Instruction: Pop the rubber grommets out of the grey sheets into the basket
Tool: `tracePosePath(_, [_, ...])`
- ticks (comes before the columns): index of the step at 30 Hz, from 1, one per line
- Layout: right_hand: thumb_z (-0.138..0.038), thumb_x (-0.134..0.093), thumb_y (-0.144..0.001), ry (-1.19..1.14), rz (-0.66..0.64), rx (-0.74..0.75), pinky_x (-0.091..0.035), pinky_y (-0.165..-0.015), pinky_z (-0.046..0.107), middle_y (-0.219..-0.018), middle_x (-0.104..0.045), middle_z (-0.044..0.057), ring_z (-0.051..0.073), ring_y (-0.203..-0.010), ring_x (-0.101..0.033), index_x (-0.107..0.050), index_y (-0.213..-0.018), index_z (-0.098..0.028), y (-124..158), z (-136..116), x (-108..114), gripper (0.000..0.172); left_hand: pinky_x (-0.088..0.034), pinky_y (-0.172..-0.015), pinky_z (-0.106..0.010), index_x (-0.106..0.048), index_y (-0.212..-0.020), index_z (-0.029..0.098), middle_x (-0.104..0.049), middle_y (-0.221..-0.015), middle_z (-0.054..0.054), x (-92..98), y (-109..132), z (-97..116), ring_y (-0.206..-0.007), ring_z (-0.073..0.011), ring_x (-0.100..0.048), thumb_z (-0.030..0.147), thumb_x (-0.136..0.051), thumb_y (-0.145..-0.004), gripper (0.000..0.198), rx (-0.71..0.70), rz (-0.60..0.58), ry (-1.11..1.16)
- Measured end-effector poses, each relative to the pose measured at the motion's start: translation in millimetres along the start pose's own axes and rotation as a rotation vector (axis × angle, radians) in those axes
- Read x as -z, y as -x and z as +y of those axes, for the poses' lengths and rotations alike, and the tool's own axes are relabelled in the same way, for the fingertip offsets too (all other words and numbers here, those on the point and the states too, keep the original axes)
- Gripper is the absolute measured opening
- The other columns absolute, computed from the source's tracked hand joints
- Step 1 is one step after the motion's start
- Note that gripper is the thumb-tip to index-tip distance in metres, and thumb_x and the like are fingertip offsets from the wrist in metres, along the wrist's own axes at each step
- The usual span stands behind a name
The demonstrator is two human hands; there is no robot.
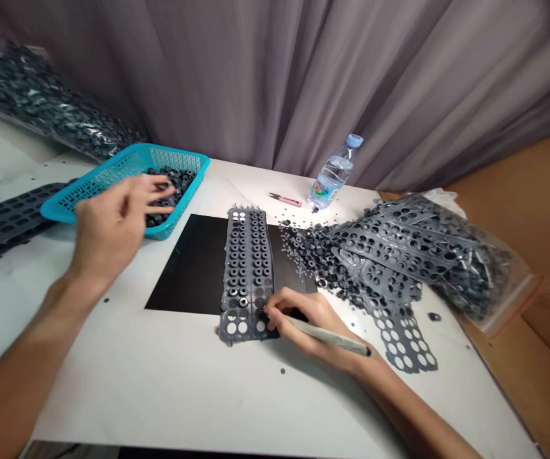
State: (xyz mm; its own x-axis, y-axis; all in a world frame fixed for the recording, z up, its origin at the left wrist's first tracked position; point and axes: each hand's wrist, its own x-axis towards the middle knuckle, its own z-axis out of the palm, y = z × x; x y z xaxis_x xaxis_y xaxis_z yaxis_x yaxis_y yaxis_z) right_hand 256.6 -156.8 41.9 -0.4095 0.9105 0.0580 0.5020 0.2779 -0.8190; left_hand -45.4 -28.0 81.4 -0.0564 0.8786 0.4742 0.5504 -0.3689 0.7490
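Note:
My left hand (119, 213) hovers at the front of a turquoise basket (141, 153), its fingers spread and slightly blurred. Small black rubber rings (186, 182) fill part of the basket behind the fingertips. A pale, pen-like tool (327, 336) is gripped in my right hand (306, 312), whose fingertips are at the lower right of a perforated black rubber sheet (222, 319). Many of the sheet's round places hold rings, while several at its near end are open holes. The tool's working tip is hidden by my fingers.
A black mat (179, 274) lies beneath the sheet. To the right are loose black pieces (320, 255) and a plastic bag of perforated sheets (475, 274). Pink thread snips (287, 200) and a water bottle (334, 175) sit behind. Another filled bag (50, 95) is at left.

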Motion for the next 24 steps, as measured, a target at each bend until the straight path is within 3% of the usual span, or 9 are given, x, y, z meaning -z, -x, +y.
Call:
tracePosePath(3, [-0.032,-0.053,-0.106,-0.010,-0.046,-0.016,-0.043,-0.060,0.025,-0.078,-0.070,0.000,0.014,-0.063,-0.059,-0.068,-0.103,-0.023,2,-5,1,0.017,-0.059,-0.099,-0.038,-0.070,-0.130,0.014,-0.075,-0.126,-0.005,17.0,-18,-27,-0.108,-0.0234,-0.075,0.050,-0.029,-0.114,0.056,-0.053,0.092,-0.271])
tracePosePath(7, [-0.032,-0.054,-0.105,-0.127,-0.118,-0.076,-0.047,-0.062,0.025,-0.080,-0.074,0.000,0.015,-0.067,-0.064,-0.066,-0.097,-0.023,3,-8,6,0.017,-0.043,-0.120,-0.046,-0.073,-0.122,0.014,-0.076,-0.129,-0.005,21.0,-30,-55,-0.128,-0.0260,-0.064,0.037,-0.041,-0.112,0.041,-0.220,0.043,-0.497])
tracePosePath(10, [-0.033,-0.057,-0.103,-0.262,-0.157,-0.152,-0.051,-0.064,0.026,-0.081,-0.075,0.001,0.016,-0.070,-0.068,-0.063,-0.093,-0.022,2,-7,6,0.017,-0.036,-0.124,-0.047,-0.072,-0.125,0.014,-0.072,-0.136,-0.007,13.5,-26,-49,-0.137,-0.0273,-0.055,0.035,-0.054,-0.107,0.033,-0.325,0.081,-0.466])
tracePosePath(13, [-0.036,-0.060,-0.102,-0.390,-0.029,-0.216,-0.054,-0.064,0.026,-0.082,-0.075,0.003,0.017,-0.072,-0.070,-0.063,-0.093,-0.021,-3,-2,1,0.018,-0.033,-0.123,-0.047,-0.071,-0.127,0.021,-0.070,-0.133,-0.005,-5.8,-7,-21,-0.132,-0.0276,-0.055,0.033,-0.059,-0.105,0.028,-0.398,0.036,-0.383])
tracePosePath(16, [-0.038,-0.063,-0.102,-0.430,0.196,-0.214,-0.054,-0.061,0.024,-0.079,-0.072,0.002,0.015,-0.068,-0.068,-0.063,-0.095,-0.021,-11,7,-6,0.019,-0.042,-0.111,-0.042,-0.071,-0.120,0.025,-0.072,-0.119,-0.005,-34.4,26,9,-0.117,-0.0259,-0.060,0.028,-0.059,-0.103,0.021,-0.446,-0.272,-0.199])
tracePosePath(19, [-0.041,-0.065,-0.101,-0.444,0.250,-0.221,-0.054,-0.058,0.023,-0.078,-0.070,0.001,0.014,-0.067,-0.067,-0.064,-0.094,-0.020,-17,14,-8,0.022,-0.049,-0.100,-0.038,-0.070,-0.115,0.026,-0.069,-0.116,-0.005,-59.4,57,23,-0.111,-0.0240,-0.063,0.028,-0.059,-0.103,0.017,-0.413,-0.649,-0.048])
tracePosePath(21, [-0.042,-0.066,-0.100,-0.466,0.200,-0.230,-0.055,-0.057,0.023,-0.079,-0.071,0.002,0.015,-0.068,-0.068,-0.064,-0.095,-0.020,-16,15,-7,0.023,-0.049,-0.099,-0.038,-0.069,-0.113,0.025,-0.067,-0.112,-0.005,-68.7,69,23,-0.110,-0.0243,-0.063,0.029,-0.059,-0.102,0.016,-0.383,-0.762,-0.002])
tracePosePath(24, [-0.041,-0.065,-0.099,-0.517,0.063,-0.266,-0.058,-0.057,0.025,-0.078,-0.072,0.002,0.016,-0.067,-0.070,-0.063,-0.096,-0.020,-12,12,-4,0.022,-0.050,-0.097,-0.038,-0.069,-0.113,0.025,-0.066,-0.109,-0.004,-71.6,74,17,-0.110,-0.0243,-0.063,0.029,-0.061,-0.100,0.015,-0.316,-0.819,0.054])
